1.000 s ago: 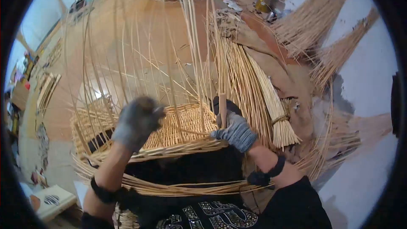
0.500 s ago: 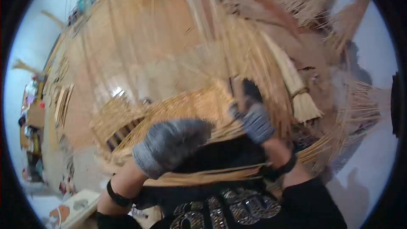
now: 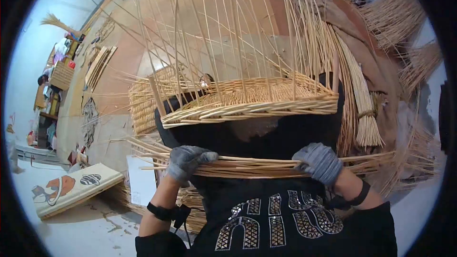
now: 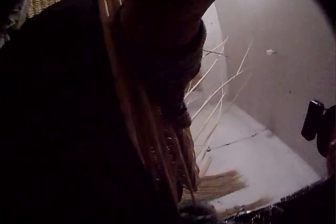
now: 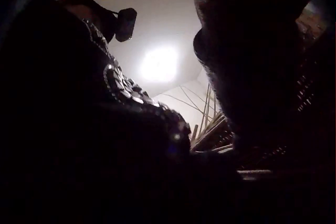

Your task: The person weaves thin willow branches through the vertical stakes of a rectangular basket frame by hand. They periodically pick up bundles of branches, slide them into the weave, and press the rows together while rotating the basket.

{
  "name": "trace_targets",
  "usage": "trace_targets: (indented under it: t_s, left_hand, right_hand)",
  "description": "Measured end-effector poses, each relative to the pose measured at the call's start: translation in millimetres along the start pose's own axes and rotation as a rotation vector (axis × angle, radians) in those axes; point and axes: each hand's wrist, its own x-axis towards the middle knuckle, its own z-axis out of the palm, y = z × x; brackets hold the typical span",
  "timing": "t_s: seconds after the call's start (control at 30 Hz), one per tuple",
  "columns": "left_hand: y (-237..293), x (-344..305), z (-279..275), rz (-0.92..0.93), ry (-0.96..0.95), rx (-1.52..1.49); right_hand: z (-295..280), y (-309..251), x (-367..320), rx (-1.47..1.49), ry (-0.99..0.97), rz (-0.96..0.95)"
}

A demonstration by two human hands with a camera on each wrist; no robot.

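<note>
Across the lap lies a bundle of long wicker rods (image 3: 247, 167). My gloved left hand (image 3: 188, 163) grips the bundle at its left part, thumb along the top. Toward the right, my gloved right hand (image 3: 320, 163) has its fingers curled over the same rods. Beyond the hands, a partly woven wicker basket (image 3: 257, 108) rests on black cloth over the knees, with tall upright stakes (image 3: 235, 33) rising from it. In the left wrist view the rods (image 4: 128, 113) run past the dark hand. The right wrist view is mostly dark, the grip hidden.
A tied bundle of pale rods (image 3: 369, 123) and more loose rods lie on the right. A woven panel (image 3: 143, 109) stands behind the basket's left end. At the lower left are a pale box (image 3: 81, 188) with a printed picture and a white sheet (image 3: 141, 181).
Both hands have come down from the basket to the rod bundle on the lap and now grip it. The right hand has left the thick corner post. The head view has shifted.
</note>
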Motion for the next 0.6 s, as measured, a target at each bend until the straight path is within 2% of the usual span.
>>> trace_targets:
  t_s: [0.03, 0.07, 0.1, 0.17, 0.2, 0.27, 0.3, 0.37, 0.47, 0.57, 0.6]
  left_hand:
    - [10.3, 5.1, -6.7, -0.134, -0.081, 0.003]
    - [9.5, 9.5, -6.8, -0.194, -0.126, -0.032]
    - [6.9, 12.5, -4.9, -0.256, -0.174, -0.071]
    - [-4.8, 13.7, -3.4, -0.361, -0.269, -0.187]
    - [-5.4, 11.9, -5.7, -0.285, -0.283, -0.176]
    - [-2.9, 10.2, -11.7, -0.124, -0.314, -0.148]
    - [-5.5, 10.0, -12.0, -0.109, -0.350, -0.113]
    - [-13.1, 11.2, -9.4, -0.075, -0.414, -0.046]
    - [-20.5, 10.9, -1.0, 0.205, -0.245, -0.070]
    - [10.0, 12.4, -16.4, 0.391, -0.312, 0.259]
    - [5.4, 9.5, -13.6, 0.428, -0.315, 0.314]
  right_hand:
    - [-1.1, 9.8, 3.8, 0.010, -0.007, -0.033]
    - [1.1, 19.9, 7.6, 0.021, -0.017, -0.065]
    - [6.1, 24.7, 17.8, -0.118, -0.206, -0.011]
    - [11.7, 21.5, 10.8, 0.015, 0.025, -0.102]
    - [12.1, 16.9, 8.7, 0.087, 0.139, -0.146]
    - [13.7, 17.0, 6.6, 0.062, -0.035, -0.051]
    - [14.2, 18.0, 4.8, 0.046, -0.119, -0.002]
    - [20.7, 24.3, 5.6, 0.033, -0.139, -0.008]
    - [15.0, 25.5, 7.8, 0.054, -0.170, 0.026]
    - [6.8, 28.6, 16.4, 0.069, -0.227, 0.080]
    - [7.0, 29.6, 17.7, 0.070, -0.251, 0.099]
